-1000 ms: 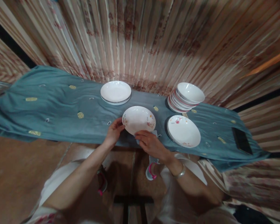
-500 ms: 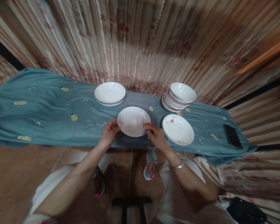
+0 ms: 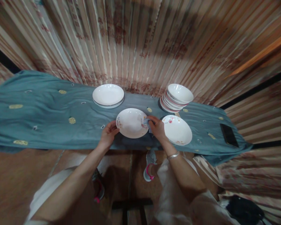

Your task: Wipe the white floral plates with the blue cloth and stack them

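A white plate with small flower prints near its rim is in front of me, above the near part of the cloth-covered table. My left hand grips its left edge, thumb on top. At the right edge, my right hand pinches a small bluish-grey cloth against the rim; part of the cloth is hidden by the fingers. Just right of that hand lies a stack of flowered plates. Behind and to the left sits another stack of white plates, the top one dark-rimmed.
Nested bowls with reddish bands lean in a stack at the back right. A dark phone lies near the right end of the teal tablecloth. A pleated curtain hangs behind the table.
My right hand has slid with the cloth from the plate's inner right side outward to its right rim, uncovering the flower print there. My left hand keeps its hold.
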A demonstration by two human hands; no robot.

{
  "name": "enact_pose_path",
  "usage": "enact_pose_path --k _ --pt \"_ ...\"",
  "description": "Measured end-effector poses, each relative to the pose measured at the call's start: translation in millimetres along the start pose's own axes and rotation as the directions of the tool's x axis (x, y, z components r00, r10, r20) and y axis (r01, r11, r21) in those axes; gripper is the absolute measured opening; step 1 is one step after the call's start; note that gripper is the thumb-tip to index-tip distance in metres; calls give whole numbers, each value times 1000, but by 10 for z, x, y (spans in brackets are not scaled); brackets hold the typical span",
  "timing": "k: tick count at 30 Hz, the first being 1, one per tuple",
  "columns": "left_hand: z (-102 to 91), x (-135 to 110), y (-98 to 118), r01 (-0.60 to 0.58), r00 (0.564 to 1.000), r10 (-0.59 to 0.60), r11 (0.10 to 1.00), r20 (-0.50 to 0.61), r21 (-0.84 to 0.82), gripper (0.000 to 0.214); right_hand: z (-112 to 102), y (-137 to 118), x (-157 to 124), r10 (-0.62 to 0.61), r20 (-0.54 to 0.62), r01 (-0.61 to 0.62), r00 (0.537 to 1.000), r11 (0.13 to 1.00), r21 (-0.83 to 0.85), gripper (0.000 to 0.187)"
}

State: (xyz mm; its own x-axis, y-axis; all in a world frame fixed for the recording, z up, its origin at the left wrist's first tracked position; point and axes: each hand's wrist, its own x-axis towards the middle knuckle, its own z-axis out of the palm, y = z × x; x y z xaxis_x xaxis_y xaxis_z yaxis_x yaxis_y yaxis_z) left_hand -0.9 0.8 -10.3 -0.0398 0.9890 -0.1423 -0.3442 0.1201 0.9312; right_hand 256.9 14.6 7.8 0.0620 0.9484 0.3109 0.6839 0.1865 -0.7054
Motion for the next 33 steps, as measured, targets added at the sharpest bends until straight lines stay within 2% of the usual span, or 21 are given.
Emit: enact_pose_path --k 8,18,27,33 --pt "-7 2 0 -1 1000 1 1000 8 11 51 97 -79 324 89 7 -87 996 988 -125 35" --pt "-13 -5 -10 -6 1000 6 1000 21 13 52 326 -183 629 127 -9 -126 992 978 -168 36" --pt "-29 0 -45 -14 1000 13 1000 27 20 48 448 -207 769 143 -21 -144 989 959 -242 36" --pt "-21 -9 -28 -9 1000 9 1000 17 28 46 432 -175 718 130 3 -119 992 923 -366 34"
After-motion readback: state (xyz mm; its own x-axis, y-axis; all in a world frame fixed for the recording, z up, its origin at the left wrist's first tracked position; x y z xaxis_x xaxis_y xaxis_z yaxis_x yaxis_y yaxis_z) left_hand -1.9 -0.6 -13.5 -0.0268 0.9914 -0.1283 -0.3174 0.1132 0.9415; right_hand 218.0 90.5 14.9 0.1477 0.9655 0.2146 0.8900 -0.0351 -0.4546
